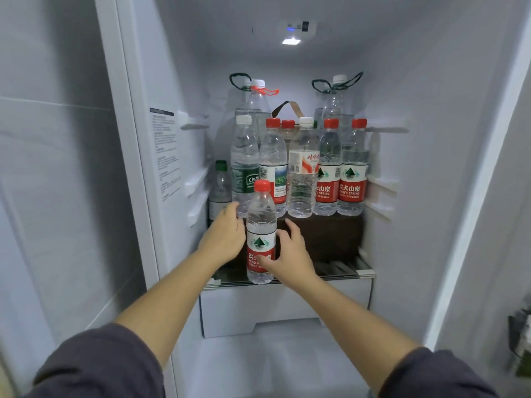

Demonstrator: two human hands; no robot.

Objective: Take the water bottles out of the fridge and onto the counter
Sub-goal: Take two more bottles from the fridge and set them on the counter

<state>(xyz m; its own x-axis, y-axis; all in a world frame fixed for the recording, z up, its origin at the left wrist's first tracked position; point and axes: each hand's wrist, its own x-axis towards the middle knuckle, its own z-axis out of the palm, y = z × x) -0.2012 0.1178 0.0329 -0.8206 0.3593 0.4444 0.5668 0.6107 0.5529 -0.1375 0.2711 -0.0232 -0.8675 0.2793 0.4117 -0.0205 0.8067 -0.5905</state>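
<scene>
A red-capped water bottle (261, 214) with a red and white label stands at the front of the fridge's glass shelf (339, 274). My right hand (291, 254) is against its right side, thumb lying across the label, fingers spread and straight. My left hand (222, 237) reaches in just left of it, fingertips at the base of a green-labelled bottle (244, 159). Behind, several more bottles, among them two red-labelled ones (352, 173), stand in a row on a dark brown box (324, 239). Two tall bottles with carry loops (336, 101) stand at the back.
A small green-capped bottle (220, 185) stands at the shelf's far left. A white drawer (287, 308) sits under the shelf. The fridge's side walls close in left and right, and a door rack (520, 340) shows at the right edge.
</scene>
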